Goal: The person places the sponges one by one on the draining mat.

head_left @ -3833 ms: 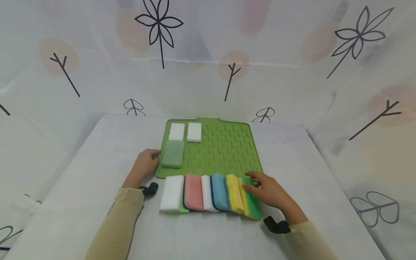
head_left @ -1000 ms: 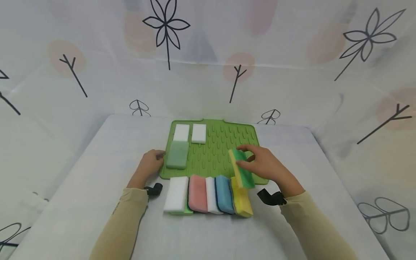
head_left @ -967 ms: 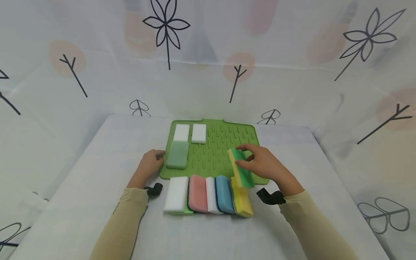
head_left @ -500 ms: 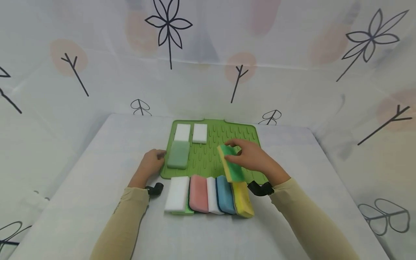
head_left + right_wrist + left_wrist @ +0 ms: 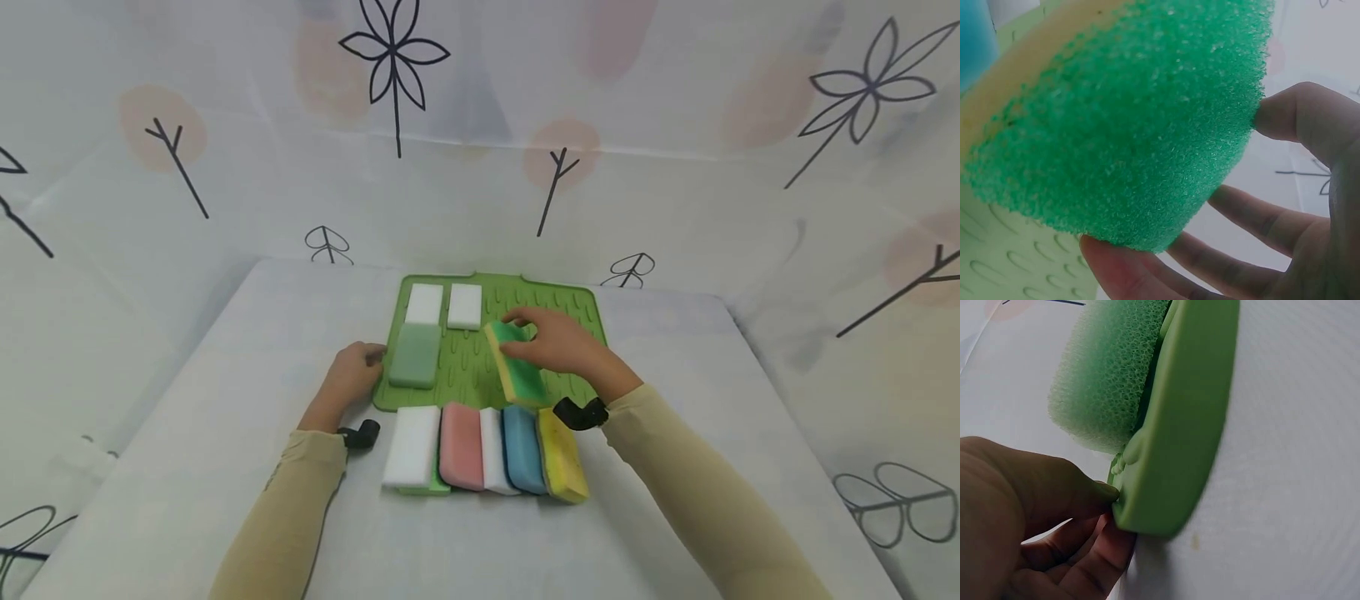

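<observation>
My right hand [image 5: 558, 340] grips a green-and-yellow sponge [image 5: 522, 372] above the ridged green mat [image 5: 573, 387]. Tilted, this sponge shows its rough green face, with thumb and fingers at its edges in the right wrist view. At the mat's left edge, my left hand [image 5: 352, 377] pinches the rim, thumb on top and fingers underneath, clear in the left wrist view. Close by that hand, a pale green sponge [image 5: 415, 357] lies on the mat. Behind it are two white sponges, one on the left [image 5: 424, 304] and one beside it [image 5: 465, 306].
In front of the mat runs a row of leaning sponges: a white one [image 5: 412, 447] over a green one, a pink one [image 5: 461, 446], a narrow white one [image 5: 497, 454], a blue one [image 5: 524, 450] and a yellow one [image 5: 562, 458]. Patterned cloth [image 5: 480, 200] rises behind.
My right hand has taken the green-and-yellow sponge from the row's right end and carried it left and away from me, over the mat. The left hand stays at the mat's edge.
</observation>
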The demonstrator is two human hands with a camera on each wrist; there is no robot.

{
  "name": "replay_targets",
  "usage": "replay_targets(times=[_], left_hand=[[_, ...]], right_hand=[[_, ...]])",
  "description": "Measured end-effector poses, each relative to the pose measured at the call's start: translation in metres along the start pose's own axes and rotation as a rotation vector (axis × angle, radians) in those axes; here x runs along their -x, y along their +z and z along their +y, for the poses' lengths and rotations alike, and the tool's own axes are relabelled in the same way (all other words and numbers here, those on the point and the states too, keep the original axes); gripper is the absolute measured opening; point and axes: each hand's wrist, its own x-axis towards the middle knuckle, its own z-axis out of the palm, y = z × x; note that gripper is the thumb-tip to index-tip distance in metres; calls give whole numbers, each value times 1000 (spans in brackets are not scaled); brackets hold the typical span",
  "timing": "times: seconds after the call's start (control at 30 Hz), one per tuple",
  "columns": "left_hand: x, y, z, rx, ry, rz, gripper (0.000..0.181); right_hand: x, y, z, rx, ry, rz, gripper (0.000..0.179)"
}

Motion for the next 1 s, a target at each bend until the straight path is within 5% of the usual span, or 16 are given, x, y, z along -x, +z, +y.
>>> replay_targets(times=[0.7,1.0], left_hand=[[1,1,-2,-5,17,34,47],[2,0,-1,3,24,32,46]], right_hand=[[-49,22,-11,-98,84,-47,58],[-65,33,-15,-22,81,-49,59]])
